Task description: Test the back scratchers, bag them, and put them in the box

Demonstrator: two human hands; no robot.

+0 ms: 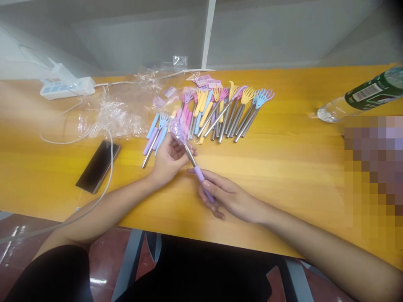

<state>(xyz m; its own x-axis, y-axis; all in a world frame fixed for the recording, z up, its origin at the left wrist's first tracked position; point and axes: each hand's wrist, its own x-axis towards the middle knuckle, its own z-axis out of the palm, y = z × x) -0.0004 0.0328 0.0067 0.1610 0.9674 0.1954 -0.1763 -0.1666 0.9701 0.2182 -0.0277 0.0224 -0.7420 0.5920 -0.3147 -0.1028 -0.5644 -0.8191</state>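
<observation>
A back scratcher [191,156] with a purple claw, a metal rod and a purple handle slants across the middle in front of me. My right hand [220,193] grips it by the handle, thumb on top. Its claw end lies inside or behind a clear plastic bag [179,132]; I cannot tell which. Closed at the bag's lower end is my left hand [171,157], its fingers curled beside the claw and rod. Just beyond lie loose metal-rod scratchers [231,119] with yellow, blue and pink claws, and several coloured handles [206,115] in a pile.
Clear plastic bags [118,115] are heaped at the left, near a white power strip [67,87]. A white cable [111,167] runs over a phone [98,167] and past my left forearm. A tilted bottle [362,94] is at the far right. Printed cards [206,81] lie behind the pile.
</observation>
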